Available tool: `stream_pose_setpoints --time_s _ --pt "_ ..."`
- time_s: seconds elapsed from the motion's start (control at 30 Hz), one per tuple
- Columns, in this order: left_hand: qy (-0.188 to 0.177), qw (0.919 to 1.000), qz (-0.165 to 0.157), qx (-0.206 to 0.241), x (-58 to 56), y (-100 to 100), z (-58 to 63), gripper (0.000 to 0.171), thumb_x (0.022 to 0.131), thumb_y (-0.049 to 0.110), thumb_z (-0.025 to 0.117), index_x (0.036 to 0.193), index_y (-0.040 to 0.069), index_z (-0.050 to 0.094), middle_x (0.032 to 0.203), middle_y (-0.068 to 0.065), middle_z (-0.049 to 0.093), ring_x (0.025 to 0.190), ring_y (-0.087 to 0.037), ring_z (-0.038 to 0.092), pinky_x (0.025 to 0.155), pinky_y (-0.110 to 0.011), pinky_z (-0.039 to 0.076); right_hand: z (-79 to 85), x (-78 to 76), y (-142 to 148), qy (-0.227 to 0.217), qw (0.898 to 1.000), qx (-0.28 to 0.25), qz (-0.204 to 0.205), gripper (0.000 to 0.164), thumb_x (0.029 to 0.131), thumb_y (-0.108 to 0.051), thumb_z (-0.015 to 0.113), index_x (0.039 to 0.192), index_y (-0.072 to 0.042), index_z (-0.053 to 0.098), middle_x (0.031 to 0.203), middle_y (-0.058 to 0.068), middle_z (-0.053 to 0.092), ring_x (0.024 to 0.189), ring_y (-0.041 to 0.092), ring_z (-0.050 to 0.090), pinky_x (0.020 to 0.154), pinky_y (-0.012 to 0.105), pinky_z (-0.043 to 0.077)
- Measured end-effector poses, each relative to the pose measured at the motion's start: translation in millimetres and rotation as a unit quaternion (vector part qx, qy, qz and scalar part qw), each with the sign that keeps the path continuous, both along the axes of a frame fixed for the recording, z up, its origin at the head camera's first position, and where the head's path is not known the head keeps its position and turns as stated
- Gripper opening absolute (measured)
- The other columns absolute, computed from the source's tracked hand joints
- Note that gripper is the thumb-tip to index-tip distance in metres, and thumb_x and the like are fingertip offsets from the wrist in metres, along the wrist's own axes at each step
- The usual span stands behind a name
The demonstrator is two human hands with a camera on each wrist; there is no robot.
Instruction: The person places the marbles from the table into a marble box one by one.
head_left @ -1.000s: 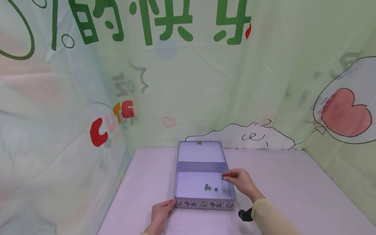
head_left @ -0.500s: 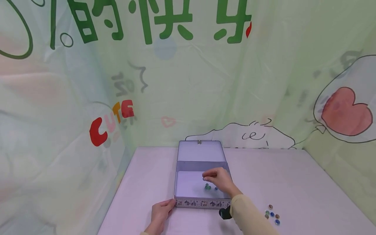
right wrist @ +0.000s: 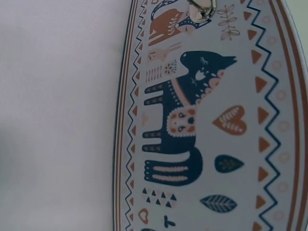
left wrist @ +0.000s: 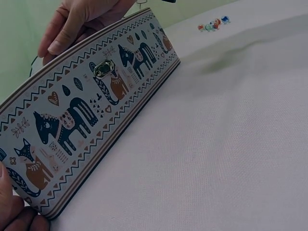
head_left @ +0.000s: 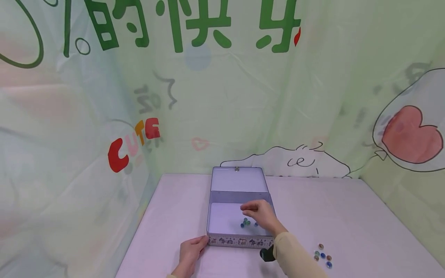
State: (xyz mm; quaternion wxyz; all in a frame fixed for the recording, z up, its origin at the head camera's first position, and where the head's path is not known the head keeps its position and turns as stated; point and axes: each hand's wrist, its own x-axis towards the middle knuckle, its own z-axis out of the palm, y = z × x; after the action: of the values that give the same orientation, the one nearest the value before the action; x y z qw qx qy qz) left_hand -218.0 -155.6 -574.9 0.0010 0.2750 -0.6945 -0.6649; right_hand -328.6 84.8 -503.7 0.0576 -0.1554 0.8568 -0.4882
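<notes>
The left hand (head_left: pixel 191 251) grips the box (head_left: pixel 240 241); beneath the right hand (head_left: pixel 261 214), slightly parted and seemingly empty, five marbles (head_left: pixel 245 222) are in, while six others (head_left: pixel 323 255) lie outside rightward.

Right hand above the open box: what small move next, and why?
I'd probably swing the right hand out toward the loose marbles on the table: no marble shows in its grasp, some marbles lie inside the box, and the left hand holds its near left corner.
</notes>
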Motion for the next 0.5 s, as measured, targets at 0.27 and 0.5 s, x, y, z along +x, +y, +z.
stream_pose_setpoints --time_s 0.27,0.5 --pt "0.002 1.0000 -0.005 -0.007 1.2 0 -0.3 0.031 0.093 0.018 0.076 0.112 -0.006 0.072 0.122 -0.026 0.071 0.121 -0.042 0.066 0.094 -0.042 0.064 5.2 1.8 12 0.001 1.000 -0.013 -0.008 0.016 0.092 0.000 0.072 0.108 -0.001 0.077 0.108 0.014 0.078 0.097 0.023 0.076 0.088 0.036 0.067" --pt "0.006 1.0000 0.004 -0.004 0.5 0 -1.5 0.028 0.092 0.015 0.076 0.110 -0.007 0.073 0.118 -0.026 0.073 0.118 -0.041 0.068 0.091 -0.040 0.065 -0.6 -3.1 49 -0.008 0.999 -0.014 -0.043 0.019 0.093 -0.002 0.072 0.111 -0.003 0.076 0.111 0.012 0.077 0.101 0.021 0.075 0.089 0.032 0.066"
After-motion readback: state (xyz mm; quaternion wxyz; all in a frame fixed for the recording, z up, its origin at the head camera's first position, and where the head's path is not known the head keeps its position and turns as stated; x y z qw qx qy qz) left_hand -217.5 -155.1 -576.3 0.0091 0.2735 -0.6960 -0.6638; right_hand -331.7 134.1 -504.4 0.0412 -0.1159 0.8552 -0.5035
